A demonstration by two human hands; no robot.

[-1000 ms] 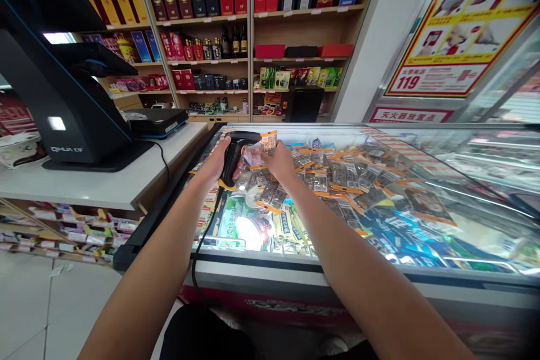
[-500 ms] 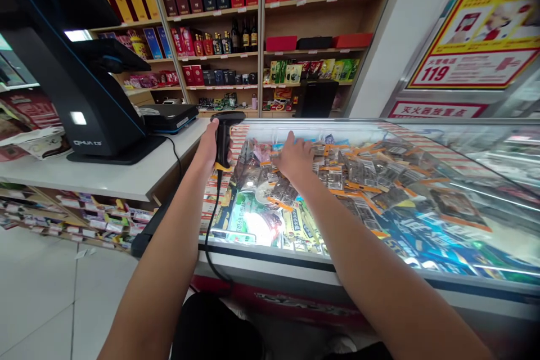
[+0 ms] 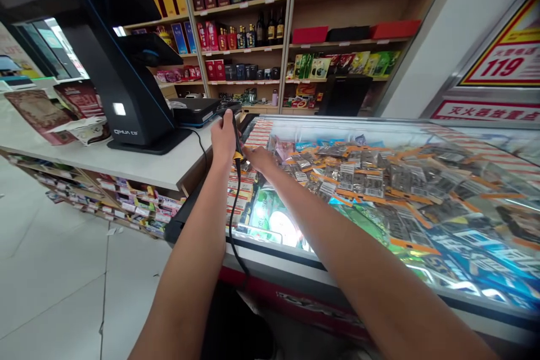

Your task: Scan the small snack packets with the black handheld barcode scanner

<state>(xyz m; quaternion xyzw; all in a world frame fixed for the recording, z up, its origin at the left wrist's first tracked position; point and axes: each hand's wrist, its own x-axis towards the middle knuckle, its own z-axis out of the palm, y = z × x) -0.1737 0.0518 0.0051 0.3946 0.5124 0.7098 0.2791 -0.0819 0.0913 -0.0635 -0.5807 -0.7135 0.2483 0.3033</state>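
My left hand (image 3: 223, 138) is closed around a black barcode scanner (image 3: 237, 134) with yellow trim near the foot of its handle. The scanner's cable (image 3: 237, 197) hangs down over the front edge of the glass-topped chest freezer (image 3: 274, 248). My right hand (image 3: 260, 158) is at the lower handle of the scanner, close beside my left hand. Its fingertips are hidden there, so its grip cannot be made out. To the right of it, clear packets with orange edges (image 3: 363, 177) lie in a pile at the freezer.
A white counter (image 3: 169, 166) on the left bears a black checkout terminal (image 3: 143, 95) and a flat black device (image 3: 196, 111). Behind the freezer stand shelves of boxes and bottles (image 3: 270, 28). A white pillar (image 3: 434, 50) rises at the right.
My right hand has moved left, from over the packets to the scanner. The view has turned a little left, and the scanner stays in my left hand.
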